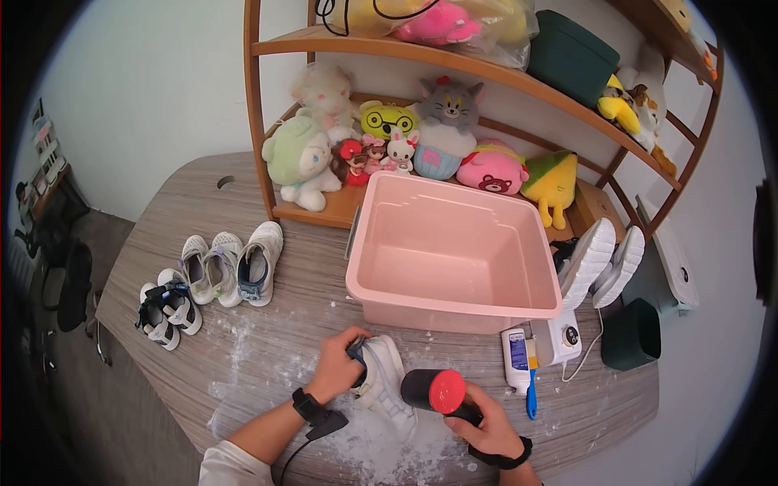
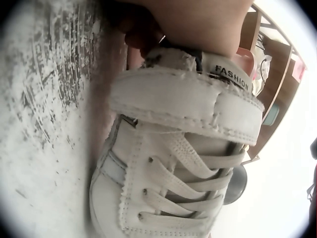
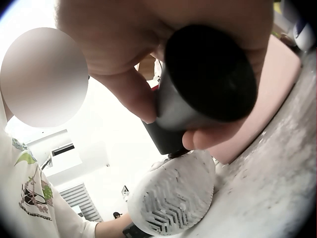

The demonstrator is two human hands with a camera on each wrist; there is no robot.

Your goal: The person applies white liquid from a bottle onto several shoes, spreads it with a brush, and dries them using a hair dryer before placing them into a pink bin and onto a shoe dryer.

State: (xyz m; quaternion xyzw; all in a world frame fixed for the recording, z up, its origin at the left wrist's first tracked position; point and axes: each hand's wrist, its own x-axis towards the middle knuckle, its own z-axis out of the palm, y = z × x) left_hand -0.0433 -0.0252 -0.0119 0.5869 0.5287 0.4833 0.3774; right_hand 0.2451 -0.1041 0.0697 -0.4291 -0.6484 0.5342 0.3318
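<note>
My left hand [image 1: 336, 366] gripped the white sneaker [image 1: 385, 384] at its heel collar, fingers curled round the opening, and held it on the wooden table [image 1: 267, 340] just in front of the pink tub [image 1: 450, 251]. From my left wrist I saw the shoe's strap [image 2: 188, 101] with the word FASHION on the tab above it, and the laces [image 2: 183, 173] running down the front. White powder [image 1: 251, 356] lay scattered over the tabletop around the shoe and under my forearms. My right hand [image 1: 490, 428] was wrapped round the black handle [image 3: 198, 94] of a black device with a red round face [image 1: 438, 391], which sat just to the right of the sneaker, close against it. The right wrist view showed my thumb and fingers closed round that handle, with the sneaker's grey treaded sole [image 3: 173, 201] below. To the right of the device lay a white bottle [image 1: 515, 359] and a blue-handled brush [image 1: 532, 381] beside a small white appliance [image 1: 563, 340]. Several other pairs of sneakers [image 1: 215, 279] stood at the left of the table, and plush toys [image 1: 421, 138] sat on the shelf behind the tub.
</note>
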